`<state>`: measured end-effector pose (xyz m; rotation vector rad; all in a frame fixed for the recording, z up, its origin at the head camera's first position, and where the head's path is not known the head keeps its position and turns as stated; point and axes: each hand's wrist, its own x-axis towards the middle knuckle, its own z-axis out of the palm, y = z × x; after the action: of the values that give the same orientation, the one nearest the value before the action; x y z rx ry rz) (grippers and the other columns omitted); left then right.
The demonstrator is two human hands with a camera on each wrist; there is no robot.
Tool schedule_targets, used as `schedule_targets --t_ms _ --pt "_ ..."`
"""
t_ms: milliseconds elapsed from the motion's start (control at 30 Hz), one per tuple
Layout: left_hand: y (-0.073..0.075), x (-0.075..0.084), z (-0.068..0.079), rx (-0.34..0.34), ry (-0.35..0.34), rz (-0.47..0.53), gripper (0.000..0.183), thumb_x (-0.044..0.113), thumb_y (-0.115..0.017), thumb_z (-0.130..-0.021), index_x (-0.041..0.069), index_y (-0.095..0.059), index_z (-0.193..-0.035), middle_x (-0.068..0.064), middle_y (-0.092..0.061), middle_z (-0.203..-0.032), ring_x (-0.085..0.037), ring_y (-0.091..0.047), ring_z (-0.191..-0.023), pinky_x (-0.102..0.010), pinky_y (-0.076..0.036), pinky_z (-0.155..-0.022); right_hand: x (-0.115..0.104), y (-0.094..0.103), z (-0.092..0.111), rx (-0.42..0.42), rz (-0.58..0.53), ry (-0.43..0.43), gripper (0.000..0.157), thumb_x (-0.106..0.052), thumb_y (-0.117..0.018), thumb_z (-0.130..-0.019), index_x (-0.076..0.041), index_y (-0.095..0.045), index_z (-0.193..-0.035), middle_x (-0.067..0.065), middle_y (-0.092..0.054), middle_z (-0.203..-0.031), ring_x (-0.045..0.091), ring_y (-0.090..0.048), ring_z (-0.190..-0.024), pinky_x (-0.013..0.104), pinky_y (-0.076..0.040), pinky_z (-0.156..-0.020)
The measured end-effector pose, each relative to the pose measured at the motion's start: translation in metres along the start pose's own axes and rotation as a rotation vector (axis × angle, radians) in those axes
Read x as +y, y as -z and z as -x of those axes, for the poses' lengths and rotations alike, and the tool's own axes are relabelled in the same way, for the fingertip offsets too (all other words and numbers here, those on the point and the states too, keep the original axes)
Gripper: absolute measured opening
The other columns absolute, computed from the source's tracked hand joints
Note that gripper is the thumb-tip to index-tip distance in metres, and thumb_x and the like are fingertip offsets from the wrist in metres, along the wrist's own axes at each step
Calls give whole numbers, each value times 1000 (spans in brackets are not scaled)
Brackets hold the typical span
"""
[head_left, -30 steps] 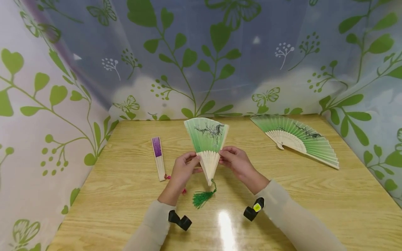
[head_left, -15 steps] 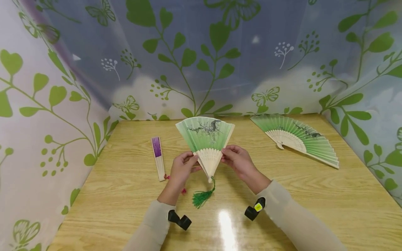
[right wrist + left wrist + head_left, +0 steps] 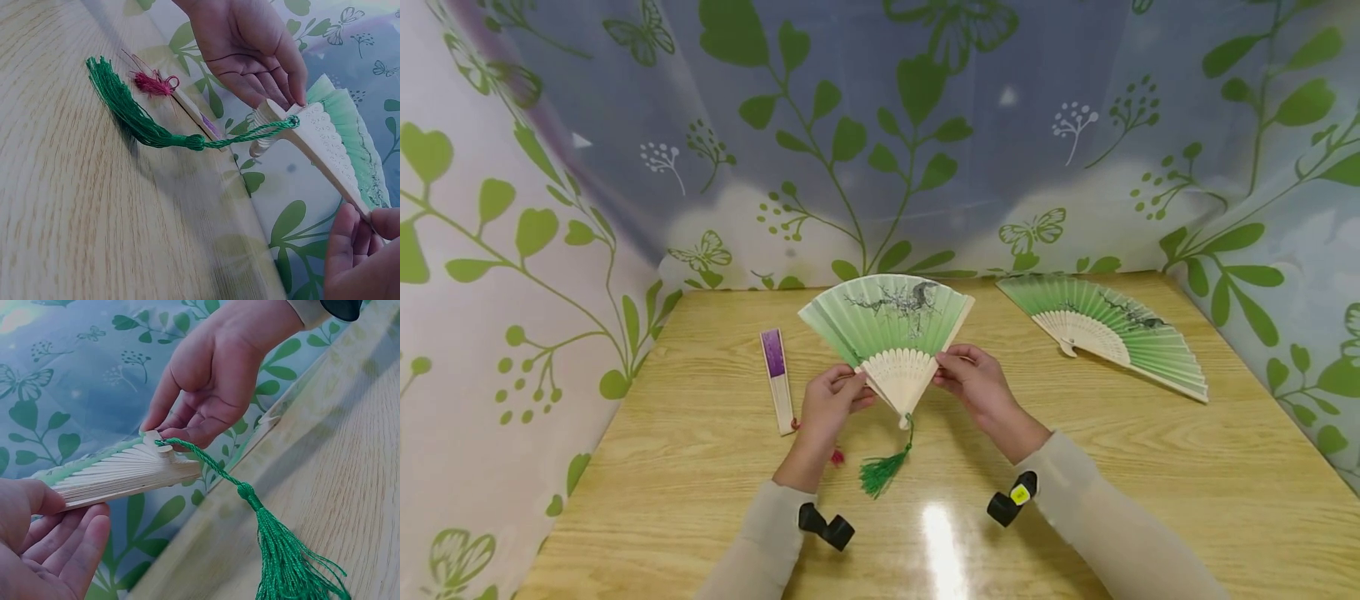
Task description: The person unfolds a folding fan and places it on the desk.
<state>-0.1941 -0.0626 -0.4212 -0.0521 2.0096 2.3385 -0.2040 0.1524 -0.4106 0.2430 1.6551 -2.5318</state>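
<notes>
Pinching opposite edges of a green fan (image 3: 898, 321) mid-frame, fingers (image 3: 955, 367) of left hand (image 3: 829, 408) and right hand (image 3: 981, 390) hold it partly spread (green tassel (image 3: 882, 475) dangling below).

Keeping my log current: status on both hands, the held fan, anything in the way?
Left hand, right hand: gripping held fan, either side. It's partly spread. Nothing visibly in the way; folded purple fan lies left.
</notes>
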Motion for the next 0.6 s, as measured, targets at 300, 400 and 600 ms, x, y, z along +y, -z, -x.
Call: schedule_targets --t_ms 300,400,600 --pt "0 -4 -2 18 -1 35 10 1 -58 -96 -8 -56 -99 -7 -70 -77 -15 -69 -68 -28 -60 -69 -5 3 5 -14 -53 24 7 2 -56 -96 -4 -52 -95 2 -63 -79 12 -64 -68 22 -58 -69" --pt "1 -5 -3 28 -4 35 11 2 -59 -96 -7 -55 -99 -9 -71 -79 -12 -69 -67 -29 -60 -70 -5 4 4 -3 -65 19 7 2 -55 -97 -4 -52 -95 2 -63 -77 12 -64 -68 22 -58 -69" --pt "2 -6 -3 48 -11 39 11 4 -60 -96 -6 -54 -99 -12 -72 -82 -16 -71 -72 -34 -60 -74 -5 5 4 28 -79 19 6 1 -57 -96 -3 -52 -94 3 -62 -74 12 -65 -67 22 -58 -69"
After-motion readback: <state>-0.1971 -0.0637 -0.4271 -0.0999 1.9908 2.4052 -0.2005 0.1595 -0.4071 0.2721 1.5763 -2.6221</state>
